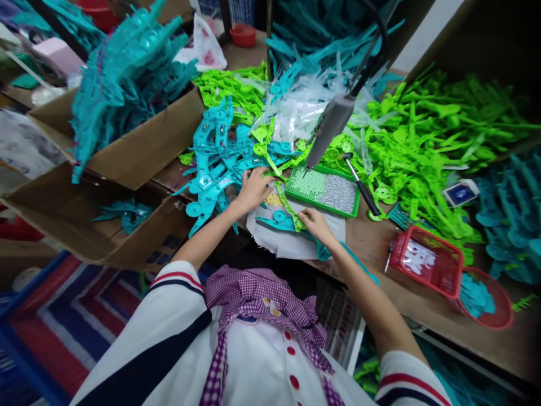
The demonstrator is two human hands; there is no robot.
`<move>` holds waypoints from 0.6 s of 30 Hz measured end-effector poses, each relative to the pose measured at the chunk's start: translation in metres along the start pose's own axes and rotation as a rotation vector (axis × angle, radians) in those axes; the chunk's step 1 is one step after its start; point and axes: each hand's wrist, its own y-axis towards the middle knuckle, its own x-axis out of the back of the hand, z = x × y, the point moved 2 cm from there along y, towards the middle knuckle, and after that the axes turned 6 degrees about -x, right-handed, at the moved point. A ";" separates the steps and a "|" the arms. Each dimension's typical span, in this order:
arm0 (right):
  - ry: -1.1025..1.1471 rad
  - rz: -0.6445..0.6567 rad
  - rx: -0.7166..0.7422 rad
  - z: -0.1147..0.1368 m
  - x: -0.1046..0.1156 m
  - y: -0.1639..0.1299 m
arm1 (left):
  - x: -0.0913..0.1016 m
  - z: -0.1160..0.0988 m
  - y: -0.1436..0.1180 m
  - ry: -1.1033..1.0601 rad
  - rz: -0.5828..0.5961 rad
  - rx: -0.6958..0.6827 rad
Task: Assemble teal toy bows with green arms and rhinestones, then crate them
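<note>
Apparently, one lime-green plastic strip (289,207) is mid-work, right hand (316,224) pinching its near end, left hand (254,189) loosely curled, hold unclear, piled lime-green parts (416,152) outstanding.

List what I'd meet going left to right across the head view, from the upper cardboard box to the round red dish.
Upper cardboard box, left hand, thin green plastic strip, right hand, black-handled tool, red basket, round red dish.
</note>
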 end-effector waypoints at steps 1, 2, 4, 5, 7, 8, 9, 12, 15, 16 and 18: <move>0.008 -0.005 -0.003 -0.005 0.003 -0.006 | 0.002 -0.008 -0.021 -0.030 0.002 -0.010; 0.016 -0.009 -0.009 -0.008 0.005 -0.011 | 0.002 -0.015 -0.044 -0.054 0.000 -0.018; 0.038 -0.021 -0.029 -0.012 0.011 -0.024 | 0.002 -0.026 -0.090 -0.088 -0.026 -0.013; 0.057 -0.031 -0.041 -0.012 0.014 -0.031 | 0.002 -0.030 -0.110 -0.107 -0.042 -0.001; 0.118 -0.065 -0.060 -0.007 0.021 -0.044 | 0.001 -0.036 -0.140 -0.146 -0.079 0.015; 0.153 -0.087 -0.062 -0.004 0.023 -0.049 | 0.001 -0.039 -0.149 -0.171 -0.099 0.026; 0.187 -0.111 -0.059 0.000 0.025 -0.053 | 0.001 -0.041 -0.152 -0.198 -0.120 0.038; 0.282 -0.172 -0.070 0.011 0.022 -0.059 | -0.002 -0.042 -0.135 -0.249 -0.144 0.076; 0.445 -0.206 -0.184 0.016 0.015 -0.064 | -0.013 -0.037 -0.092 -0.196 -0.033 0.083; 0.501 -0.203 -0.223 0.017 0.013 -0.067 | -0.018 -0.035 -0.077 -0.173 0.028 0.079; 0.572 -0.170 -0.259 0.022 0.013 -0.076 | -0.026 -0.033 -0.050 -0.147 0.131 0.073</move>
